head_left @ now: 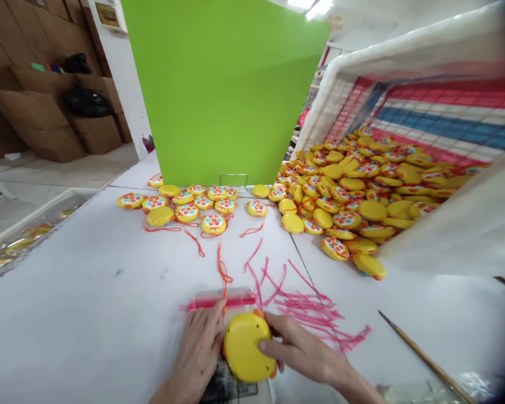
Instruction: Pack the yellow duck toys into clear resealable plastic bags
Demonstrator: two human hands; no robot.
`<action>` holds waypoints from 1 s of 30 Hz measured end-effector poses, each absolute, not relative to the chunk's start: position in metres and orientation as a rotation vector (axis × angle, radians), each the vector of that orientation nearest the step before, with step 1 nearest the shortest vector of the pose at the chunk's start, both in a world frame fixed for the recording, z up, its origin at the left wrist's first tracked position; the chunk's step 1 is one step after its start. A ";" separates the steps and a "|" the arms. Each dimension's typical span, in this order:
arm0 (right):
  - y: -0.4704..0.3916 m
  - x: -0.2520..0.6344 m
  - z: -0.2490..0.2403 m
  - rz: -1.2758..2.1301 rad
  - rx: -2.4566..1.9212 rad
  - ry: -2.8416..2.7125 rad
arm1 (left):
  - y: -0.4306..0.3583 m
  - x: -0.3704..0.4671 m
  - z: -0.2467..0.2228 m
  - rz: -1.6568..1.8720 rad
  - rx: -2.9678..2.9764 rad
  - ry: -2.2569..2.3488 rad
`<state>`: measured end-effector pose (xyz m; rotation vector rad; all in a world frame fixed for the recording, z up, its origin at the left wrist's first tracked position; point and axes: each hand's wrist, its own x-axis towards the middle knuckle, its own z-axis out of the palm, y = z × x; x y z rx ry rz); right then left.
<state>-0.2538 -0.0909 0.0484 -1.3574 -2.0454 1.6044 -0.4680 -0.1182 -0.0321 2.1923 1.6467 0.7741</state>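
A round yellow toy (248,347), plain back up with small dark holes, is gripped at its right side by my right hand (297,347), thumb on top. My left hand (200,345) lies at the toy's left, fingers close together over a clear plastic bag (239,293) with a pink strip. An orange cord (224,272) runs from near my left fingertips away over the table. Whether my left fingers pinch the cord or the toy is hard to see. Part of the bag, with dark print, shows beneath the toy.
Pink strips (307,308) lie right of the bag. Several yellow toys (187,212) with coloured dots stand before a green panel (231,90). A tipped white basket (441,241) spills many more at the right. A thin wooden-handled tool (425,356) lies at the front right.
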 end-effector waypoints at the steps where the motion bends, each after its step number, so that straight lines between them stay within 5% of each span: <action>1: -0.093 -0.253 0.052 1.567 -1.379 -2.138 | -0.118 -0.469 -0.029 0.772 2.212 1.600; 8: -0.090 -0.262 0.056 1.815 -1.145 -1.749 | -0.117 -0.465 -0.021 0.938 2.487 1.507; 12: -0.082 -0.284 0.036 1.646 -1.197 -1.501 | -0.120 -0.455 -0.027 1.052 2.638 1.626; 23: -0.070 -0.285 0.042 1.071 -1.330 -2.271 | -0.121 -0.440 -0.008 1.202 2.617 1.566; 30: -0.060 -0.274 0.049 1.265 -1.320 -2.155 | -0.129 -0.486 0.010 1.387 2.076 1.655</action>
